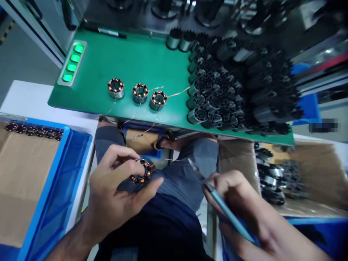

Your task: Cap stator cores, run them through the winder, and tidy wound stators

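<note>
My left hand (119, 185) grips a small motor stator (141, 172) with copper windings above my lap, its fingers at and inside the ring. My right hand (236, 206) is closed around the teal handle of wire cutters (227, 210), whose narrow grey tip points up and left, apart from the stator. A thin wire end shows between the stator and this tip. On the green table ahead stand three wound stators, a left one (116, 88), a middle one (140, 93) and a right one (158, 100), with loose wire ends trailing from them.
Dark metal stator cores (197, 116) crowd the right of the green mat (95, 65). A marker (111, 33) and a lit green button strip (72, 67) lie leftward. A blue crate (58, 174) with stators stands left; a lined box (312, 174) of metal parts stands right.
</note>
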Tool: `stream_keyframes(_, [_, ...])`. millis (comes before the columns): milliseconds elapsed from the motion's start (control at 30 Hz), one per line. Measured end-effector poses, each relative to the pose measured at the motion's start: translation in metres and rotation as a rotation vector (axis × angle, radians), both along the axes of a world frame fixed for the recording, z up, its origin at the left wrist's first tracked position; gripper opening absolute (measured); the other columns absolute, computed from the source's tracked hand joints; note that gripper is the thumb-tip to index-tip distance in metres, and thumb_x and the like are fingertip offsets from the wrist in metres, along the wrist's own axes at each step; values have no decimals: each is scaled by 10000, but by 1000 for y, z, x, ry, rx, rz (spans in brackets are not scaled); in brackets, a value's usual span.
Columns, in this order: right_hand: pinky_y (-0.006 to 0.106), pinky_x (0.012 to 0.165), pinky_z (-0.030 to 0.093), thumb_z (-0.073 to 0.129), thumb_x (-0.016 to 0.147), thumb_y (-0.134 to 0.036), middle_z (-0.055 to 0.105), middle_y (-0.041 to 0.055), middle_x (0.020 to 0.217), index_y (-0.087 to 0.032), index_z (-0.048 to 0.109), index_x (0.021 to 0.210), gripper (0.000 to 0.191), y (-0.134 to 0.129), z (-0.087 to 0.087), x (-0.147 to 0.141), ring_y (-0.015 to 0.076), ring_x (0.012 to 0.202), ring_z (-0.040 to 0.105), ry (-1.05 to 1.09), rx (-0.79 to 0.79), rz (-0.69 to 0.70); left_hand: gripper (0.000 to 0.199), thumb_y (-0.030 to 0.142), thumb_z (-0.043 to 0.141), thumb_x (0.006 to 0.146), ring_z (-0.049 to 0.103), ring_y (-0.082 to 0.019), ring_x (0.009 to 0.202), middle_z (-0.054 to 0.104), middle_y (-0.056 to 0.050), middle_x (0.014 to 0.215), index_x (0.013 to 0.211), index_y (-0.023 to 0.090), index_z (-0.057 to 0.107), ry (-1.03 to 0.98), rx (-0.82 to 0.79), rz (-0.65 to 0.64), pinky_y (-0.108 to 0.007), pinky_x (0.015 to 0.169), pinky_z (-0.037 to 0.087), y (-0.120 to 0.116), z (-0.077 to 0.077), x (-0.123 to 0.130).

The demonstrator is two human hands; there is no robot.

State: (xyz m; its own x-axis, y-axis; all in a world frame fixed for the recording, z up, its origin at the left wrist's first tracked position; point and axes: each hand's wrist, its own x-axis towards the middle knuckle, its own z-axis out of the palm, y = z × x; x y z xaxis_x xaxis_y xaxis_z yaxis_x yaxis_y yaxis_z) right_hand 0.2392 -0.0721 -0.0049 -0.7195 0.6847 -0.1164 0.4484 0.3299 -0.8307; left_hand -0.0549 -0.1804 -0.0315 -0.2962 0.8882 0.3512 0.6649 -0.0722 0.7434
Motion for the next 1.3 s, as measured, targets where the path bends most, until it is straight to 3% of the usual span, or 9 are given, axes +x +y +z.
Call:
stream_keyframes(100, [329,731,734,724,998,-192,827,79,1186,-395,481,1782,845,-18,-18,-3,249,891,838,-31,3,32,326,222,1031,903,722,-129,962,713,2,1090,934,234,706,-6,7,-19,-254,829,608,5,-4,8])
stream_keyframes(200, [425,1008,742,656,1071,-190,822,76,1484,-460,525,1773,763,-30,-43,-20,303,1260,846,28,9,7,304,194,1021,910,733,-132,975,724,2,1091,936,237,721,-7,-3,-37,-254,838,611,8,-8,12])
stream_keyframes(267, [446,1120,708,623,1081,-147,799,50,1563,-466,557,1757,750,-34,-57,-35,295,1379,807,115,-100,9,292,179,1011,916,738,-131,985,727,-1,1096,937,239,725,0,-12,-39,-250,837,610,8,-10,12])
stream_keyframes(467, [408,1168,656,595,985,-15,788,16,1566,-463,569,1771,905,-29,-71,-60,250,1372,775,247,-266,30,293,184,1002,925,729,-129,976,736,-11,1106,930,236,713,18,-64,-28,-253,832,602,4,-16,7])
stream_keyframes(767, [369,973,709,593,904,11,856,38,1394,-401,644,1729,924,-25,-75,-72,244,1167,822,250,-232,55,262,249,986,935,742,-168,923,756,-19,1105,932,271,726,-32,-93,20,-312,781,643,-4,-23,-1])
stream_keyframes(867, [345,975,720,587,877,13,857,23,1463,-394,669,1712,933,-23,-75,-77,221,1144,855,268,-214,70,280,235,995,922,737,-150,906,750,-11,1087,921,260,717,-29,-84,28,-289,779,638,-5,-24,-4])
stream_keyframes(1067, [409,1117,702,609,905,-39,884,39,1434,-298,838,1516,702,-11,-99,-91,273,1266,882,180,-309,74,273,240,982,919,725,-170,917,742,-25,1029,852,236,717,-23,-110,99,-298,813,628,-7,-52,-14])
stream_keyframes(1167, [404,1026,702,629,937,-85,905,67,1297,-250,844,1472,600,-4,-117,-97,265,1138,879,126,-250,33,236,279,973,917,738,-191,981,738,-45,1056,893,223,745,-279,-166,127,-307,851,631,-11,-74,-20])
stream_keyframes(1300, [387,828,663,705,959,-169,720,48,1003,-202,766,1595,640,3,-126,-95,231,899,724,107,20,38,227,400,928,1011,790,-187,983,796,-41,1039,970,217,799,-1002,-191,162,-330,935,675,-8,-84,-17])
